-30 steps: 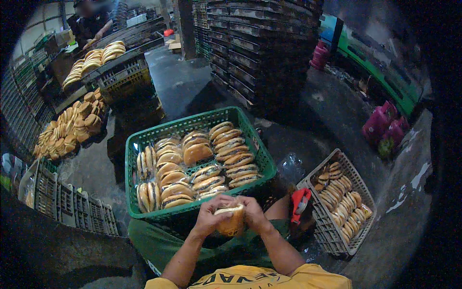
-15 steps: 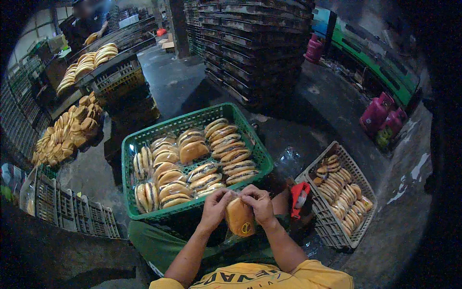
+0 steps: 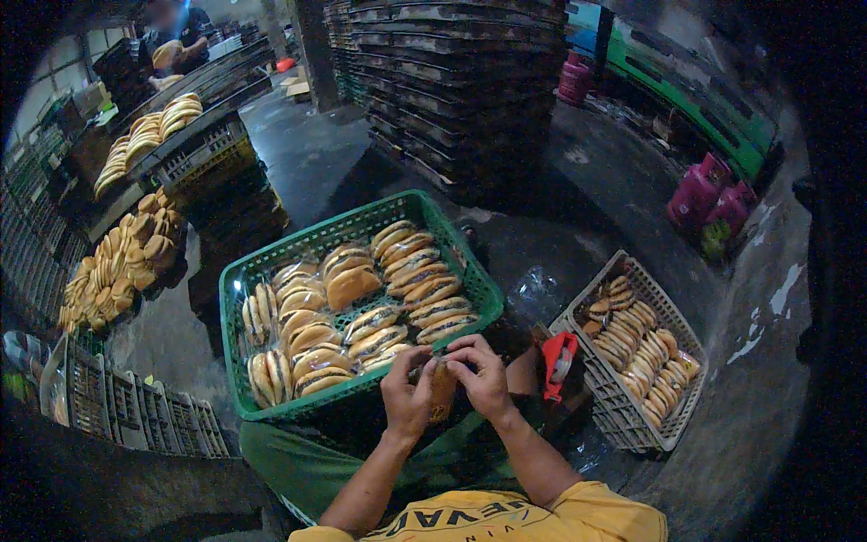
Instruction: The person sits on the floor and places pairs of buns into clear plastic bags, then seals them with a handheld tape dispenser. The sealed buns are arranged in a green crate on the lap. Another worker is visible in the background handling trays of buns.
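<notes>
A clear plastic bag with a brown bun (image 3: 441, 397) inside hangs between my hands in front of my lap. My left hand (image 3: 408, 396) pinches its top edge from one side. My right hand (image 3: 480, 375) pinches the same edge from the other, fingers close together. Just beyond my hands stands a green plastic crate (image 3: 461, 262), filled with rows of bagged filled buns (image 3: 432, 278). On the right, near my knee, is a red tape dispenser (image 3: 560, 359). The bun is partly hidden behind my fingers and in shadow.
A grey crate (image 3: 623, 432) of small buns stands on the right. Tall stacks of dark trays (image 3: 452, 90) rise ahead, pink gas cylinders (image 3: 695, 194) at right. Loose buns (image 3: 126, 257) lie at left. Another person (image 3: 185, 45) holds bread at the far left.
The bagged bun has turned from showing its broad face to a narrower, darker side between my hands. The view has shifted slightly. The person at far left has moved and now holds bread higher.
</notes>
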### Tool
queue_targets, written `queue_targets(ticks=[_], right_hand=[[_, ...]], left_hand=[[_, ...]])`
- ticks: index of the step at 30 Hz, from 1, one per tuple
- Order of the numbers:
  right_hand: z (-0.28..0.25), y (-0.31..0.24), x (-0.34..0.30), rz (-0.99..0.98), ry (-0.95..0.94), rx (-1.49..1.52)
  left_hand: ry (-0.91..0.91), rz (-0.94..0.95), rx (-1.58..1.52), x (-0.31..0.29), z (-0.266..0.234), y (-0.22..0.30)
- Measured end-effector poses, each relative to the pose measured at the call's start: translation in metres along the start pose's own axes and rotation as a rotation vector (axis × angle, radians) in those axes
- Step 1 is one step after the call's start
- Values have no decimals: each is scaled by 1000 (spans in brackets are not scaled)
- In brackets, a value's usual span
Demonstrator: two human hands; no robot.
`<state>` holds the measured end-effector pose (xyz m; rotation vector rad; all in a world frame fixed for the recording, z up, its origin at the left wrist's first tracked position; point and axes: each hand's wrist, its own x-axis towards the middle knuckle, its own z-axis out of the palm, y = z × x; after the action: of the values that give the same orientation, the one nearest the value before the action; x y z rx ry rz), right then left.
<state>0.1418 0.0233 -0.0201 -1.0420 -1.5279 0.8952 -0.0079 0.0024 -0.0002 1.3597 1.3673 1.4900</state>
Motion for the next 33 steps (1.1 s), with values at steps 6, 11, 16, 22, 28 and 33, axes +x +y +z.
queue_targets(ticks=[6, 11, 16, 22, 28, 33], right_hand=[[5, -2, 0, 142, 110, 231], [5, 7, -19, 9, 302, 433], [-84, 88, -58, 194, 725, 109], [-186, 211, -137, 797, 588, -344], [-172, 200, -177, 819, 455, -305], [-157, 138, -137, 722, 181, -621]], left_hand=[[-78, 82, -45, 2, 6, -3], [-23, -150, -265, -20, 38, 1], [-140, -217, -283, -30, 52, 1], [-282, -193, -215, -31, 58, -1], [-215, -178, -127, -30, 54, -10], [-222, -171, -107, -31, 50, -12]])
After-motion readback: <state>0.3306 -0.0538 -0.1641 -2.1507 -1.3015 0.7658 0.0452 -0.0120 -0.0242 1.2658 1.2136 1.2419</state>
